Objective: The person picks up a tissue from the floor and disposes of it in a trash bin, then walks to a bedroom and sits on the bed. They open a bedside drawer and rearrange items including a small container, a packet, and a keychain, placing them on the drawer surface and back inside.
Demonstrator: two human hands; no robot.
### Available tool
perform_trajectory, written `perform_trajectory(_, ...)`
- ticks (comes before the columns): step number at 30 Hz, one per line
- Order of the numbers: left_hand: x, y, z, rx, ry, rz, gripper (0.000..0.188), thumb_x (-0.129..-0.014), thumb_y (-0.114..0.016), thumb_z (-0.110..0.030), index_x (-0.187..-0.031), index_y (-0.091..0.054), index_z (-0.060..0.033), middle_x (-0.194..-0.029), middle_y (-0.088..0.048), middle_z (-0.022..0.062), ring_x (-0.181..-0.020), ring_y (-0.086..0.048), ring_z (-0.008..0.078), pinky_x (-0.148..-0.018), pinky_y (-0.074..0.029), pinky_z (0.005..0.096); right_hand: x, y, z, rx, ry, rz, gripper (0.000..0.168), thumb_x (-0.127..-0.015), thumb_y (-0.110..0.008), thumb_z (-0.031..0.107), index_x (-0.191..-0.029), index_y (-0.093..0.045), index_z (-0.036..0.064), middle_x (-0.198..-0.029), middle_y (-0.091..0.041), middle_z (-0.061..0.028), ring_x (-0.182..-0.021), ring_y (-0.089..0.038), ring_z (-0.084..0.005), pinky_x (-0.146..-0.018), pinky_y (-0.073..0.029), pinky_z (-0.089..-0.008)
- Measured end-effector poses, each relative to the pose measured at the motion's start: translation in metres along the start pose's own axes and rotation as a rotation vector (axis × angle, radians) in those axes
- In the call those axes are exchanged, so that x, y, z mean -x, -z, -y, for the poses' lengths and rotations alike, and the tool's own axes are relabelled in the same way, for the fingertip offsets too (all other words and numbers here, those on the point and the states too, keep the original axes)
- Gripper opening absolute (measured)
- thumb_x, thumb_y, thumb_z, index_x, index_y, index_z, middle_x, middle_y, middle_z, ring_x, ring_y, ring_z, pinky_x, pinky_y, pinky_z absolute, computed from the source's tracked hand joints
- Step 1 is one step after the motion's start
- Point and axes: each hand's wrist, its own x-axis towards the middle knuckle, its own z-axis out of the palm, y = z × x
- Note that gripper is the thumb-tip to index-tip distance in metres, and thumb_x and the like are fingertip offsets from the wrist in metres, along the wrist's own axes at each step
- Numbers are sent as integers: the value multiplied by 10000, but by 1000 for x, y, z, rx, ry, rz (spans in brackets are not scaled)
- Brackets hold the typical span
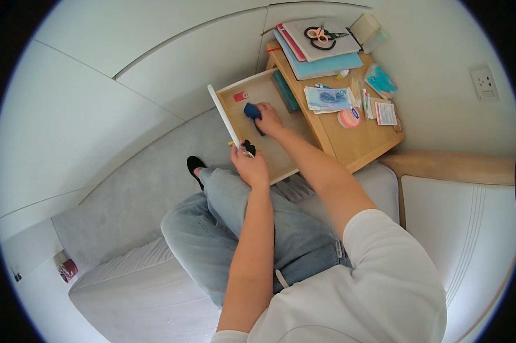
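Observation:
A wooden drawer (225, 116) with a white front is pulled out of the bedside table. My right hand (268, 120) is inside it, closed on a dark blue object (252, 111) that looks soft; a dark strip lies just below it. At the drawer's front corner my left hand (248, 165) holds a small black item (249, 148) with a light, beaded-looking part, its exact kind unclear. A red card (241, 96) lies near the drawer's far side, and a green box (286, 91) lies along its inner end.
On the wooden bedside table (356, 148) are banknotes (328, 99), a round pink container (349, 118), cotton swabs (356, 91), a tissue pack (380, 81), and stacked folders (322, 64) topped by scissors (320, 35). White cabinets (193, 60) stand beyond the drawer; a bed (142, 296) is at lower left.

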Motion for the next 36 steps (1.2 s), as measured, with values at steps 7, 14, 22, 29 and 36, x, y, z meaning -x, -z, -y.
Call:
perform_trajectory(7,1,10,-13,21,111,2,439,-715,-586,-88,-1145,-518,-29,-1262,-398,126,-1109,-454,293,-906,-391,343,-17,-24,34,164,-10,649,374,-688,-595,49,-1062,-571,60,-1041,-558,-176,-979,-526,-341,-857,-427,-392)
perform_trajectory(14,3,1,-16,8,84,52,436,-718,-580,-89,-1148,-523,-48,-1264,-397,116,-1108,-456,285,-893,-396,348,-71,-56,28,46,-7,90,279,-733,-561,88,-1004,-553,24,-1076,-528,-176,-1053,-472,-339,-889,-410,-389)
perform_trajectory(22,0,2,-6,-10,78,6,398,-728,-579,-114,-1112,-524,-22,-1236,-416,145,-1109,-446,312,-910,-378,360,14,-42,18,217,192,277,293,-718,-546,89,-1004,-547,24,-1055,-503,-147,-988,-460,-327,-870,-409,-380)
perform_trajectory(29,-6,3,11,14,55,-29,508,-684,-622,-159,-1121,-484,61,-1171,-469,212,-1055,-482,355,-891,-385,377,101,2,21,128,-27,757,409,-758,-580,288,-1053,-560,5,-1042,-568,-193,-980,-531,-335,-834,-430,-388)
perform_trajectory(36,-8,-25,19,-79,-159,-134,406,-694,-618,-106,-1062,-532,42,-1014,-554,180,-874,-568,291,-760,-453,346,94,7,-3,-23,-301,932,426,-738,-568,374,-989,-607,32,-966,-608,-179,-868,-592,-274,-785,-446,-356)
